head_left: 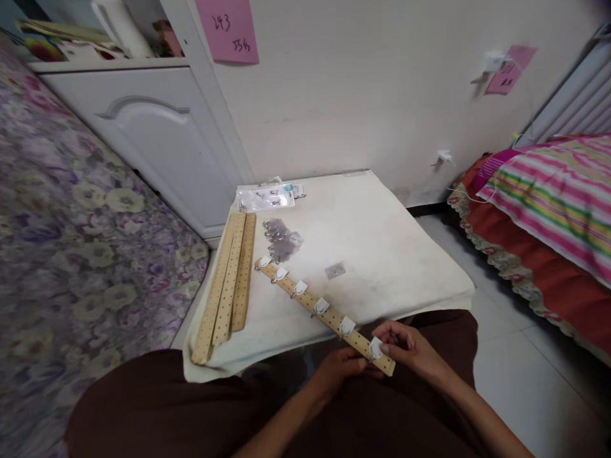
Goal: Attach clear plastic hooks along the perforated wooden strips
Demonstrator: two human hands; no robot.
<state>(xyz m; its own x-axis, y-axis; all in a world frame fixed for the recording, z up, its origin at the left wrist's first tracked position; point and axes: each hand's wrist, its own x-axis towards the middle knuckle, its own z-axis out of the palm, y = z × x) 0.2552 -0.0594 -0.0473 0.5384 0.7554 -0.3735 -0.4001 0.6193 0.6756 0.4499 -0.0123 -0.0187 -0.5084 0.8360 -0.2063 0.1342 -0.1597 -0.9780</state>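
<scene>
A long wooden strip with rows of small holes [312, 304] slants from the table over my lap. Along it sit several white-backed metal hooks [321, 306], spaced out in a row. My left hand [344, 366] grips the strip from below near its close end. With thumb and fingertips, my right hand [405, 346] holds the white-backed hook nearest me [376, 348], against the strip's face. A single clear square with a small metal piece [335, 270] lies on the table, beyond the strip. Left of it is a pile of clear-backed hooks [280, 240].
Several more perforated wooden strips [224, 286] lie along the left side of the cloth-covered table [382, 242]. Clear packaging [266, 198] rests at the back left corner. A white cabinet [138, 140] and floral curtain [95, 242] stand left; a bed [548, 210] is right.
</scene>
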